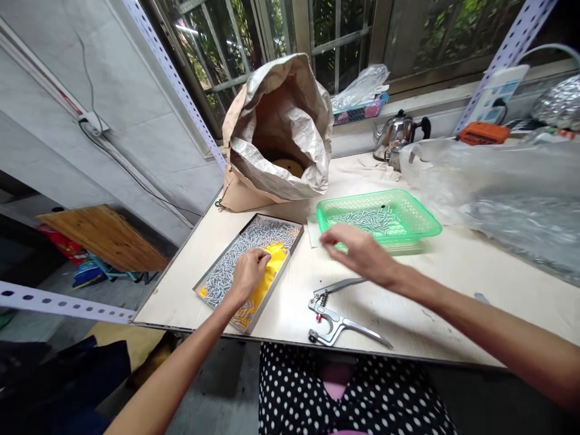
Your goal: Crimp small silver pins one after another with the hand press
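My left hand [248,273] rests inside a shallow metal tray [290,248] lined with yellow and filled with several small silver parts; its fingers are curled in a pinch among the parts. My right hand [357,251] hovers above the table in front of a green plastic basket [423,220] that also holds small silver parts, fingers loosely bent toward the left. Whether it holds anything I cannot make out. Metal hand pliers [338,320] lie on the table just below my right hand.
A big crumpled paper sack [281,133] stands open at the back. A steel kettle [399,136] and clear plastic bags [498,193] fill the right side. The table's front edge [362,350] runs above my polka-dot lap. A wooden board [102,238] sits lower left.
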The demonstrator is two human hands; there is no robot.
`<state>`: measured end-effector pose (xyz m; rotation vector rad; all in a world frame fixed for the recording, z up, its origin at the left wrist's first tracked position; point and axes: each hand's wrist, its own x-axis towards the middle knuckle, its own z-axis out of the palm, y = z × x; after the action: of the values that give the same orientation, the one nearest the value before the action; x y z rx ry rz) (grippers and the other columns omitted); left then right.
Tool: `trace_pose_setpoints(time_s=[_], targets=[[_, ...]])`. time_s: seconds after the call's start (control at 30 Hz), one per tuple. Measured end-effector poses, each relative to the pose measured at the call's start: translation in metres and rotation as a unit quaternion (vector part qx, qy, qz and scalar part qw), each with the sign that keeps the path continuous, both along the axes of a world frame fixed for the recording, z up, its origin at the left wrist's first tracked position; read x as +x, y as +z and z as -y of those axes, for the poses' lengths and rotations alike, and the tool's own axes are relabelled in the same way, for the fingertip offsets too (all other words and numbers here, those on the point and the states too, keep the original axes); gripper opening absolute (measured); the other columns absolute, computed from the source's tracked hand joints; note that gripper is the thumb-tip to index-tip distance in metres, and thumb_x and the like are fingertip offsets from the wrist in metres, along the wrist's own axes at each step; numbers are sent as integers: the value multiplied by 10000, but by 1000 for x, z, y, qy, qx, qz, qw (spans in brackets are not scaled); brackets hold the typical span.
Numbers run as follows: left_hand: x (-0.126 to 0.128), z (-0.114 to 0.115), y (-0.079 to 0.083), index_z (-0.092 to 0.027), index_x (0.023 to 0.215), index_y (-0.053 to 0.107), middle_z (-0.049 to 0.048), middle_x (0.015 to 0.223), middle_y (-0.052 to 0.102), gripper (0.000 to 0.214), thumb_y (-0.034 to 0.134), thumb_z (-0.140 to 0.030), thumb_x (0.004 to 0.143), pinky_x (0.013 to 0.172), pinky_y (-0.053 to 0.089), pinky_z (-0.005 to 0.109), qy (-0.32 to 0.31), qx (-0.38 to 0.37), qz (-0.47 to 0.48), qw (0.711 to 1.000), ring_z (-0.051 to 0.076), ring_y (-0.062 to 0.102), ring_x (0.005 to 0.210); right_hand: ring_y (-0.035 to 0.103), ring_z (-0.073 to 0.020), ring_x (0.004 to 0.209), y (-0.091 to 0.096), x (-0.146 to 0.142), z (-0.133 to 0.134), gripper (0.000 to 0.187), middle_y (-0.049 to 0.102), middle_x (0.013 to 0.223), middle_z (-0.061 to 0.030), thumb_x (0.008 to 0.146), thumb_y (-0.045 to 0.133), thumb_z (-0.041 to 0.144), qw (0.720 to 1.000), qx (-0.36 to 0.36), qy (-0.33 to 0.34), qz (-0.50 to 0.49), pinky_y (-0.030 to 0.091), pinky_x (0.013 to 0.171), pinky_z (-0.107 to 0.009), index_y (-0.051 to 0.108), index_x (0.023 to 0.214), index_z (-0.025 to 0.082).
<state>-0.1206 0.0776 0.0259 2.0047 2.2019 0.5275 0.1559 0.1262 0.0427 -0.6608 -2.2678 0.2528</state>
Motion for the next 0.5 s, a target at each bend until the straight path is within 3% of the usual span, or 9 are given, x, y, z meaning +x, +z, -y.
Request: trace_pose_setpoints(time_s=[0.13, 0.2, 0.3, 0.4, 0.5], targets=[[-12, -16, -16, -156, 636, 666, 29, 641, 640, 275, 554, -293, 847, 594, 360, 255, 31, -163, -37, 985, 161, 580, 616, 595, -256, 915, 27, 44, -33, 179, 626, 1011, -119, 929, 499, 225, 972, 52, -218, 71, 470, 747, -365, 647, 1015, 174], [-9, -13, -22, -156, 648, 671, 32, 659, 655, 240, 586, -304, 816, 584, 345, 248, 19, -187, -42, 981, 163, 590, 633, 603, -256, 898, 23, 56, -27, 212, 611, 1055, -125, 932, 511, 268, 963, 32, -246, 102, 469, 722, -359, 647, 1066, 175], [-5, -8, -26, -155, 693, 693, 43, 721, 690, 158, 578, -211, 784, 601, 348, 241, -6, -191, -46, 980, 169, 618, 703, 613, -203, 791, -1, 57, 8, 217, 629, 929, -79, 963, 470, 298, 975, -86, -137, 151, 463, 701, -322, 655, 969, 185], [-3, -4, -25, -149, 657, 690, 48, 684, 679, 188, 533, -123, 757, 617, 352, 245, -10, -194, -56, 979, 173, 621, 705, 611, -186, 765, -33, 49, 53, 191, 636, 882, -54, 954, 488, 312, 953, -209, -32, 217, 445, 675, -297, 634, 922, 193], [-2, 2, -17, -141, 645, 681, 52, 670, 669, 211, 507, -101, 757, 627, 362, 247, -7, -186, -68, 980, 170, 612, 684, 593, -176, 745, -59, 45, 84, 157, 619, 892, -47, 928, 538, 338, 933, -255, 5, 253, 412, 643, -283, 596, 917, 192]])
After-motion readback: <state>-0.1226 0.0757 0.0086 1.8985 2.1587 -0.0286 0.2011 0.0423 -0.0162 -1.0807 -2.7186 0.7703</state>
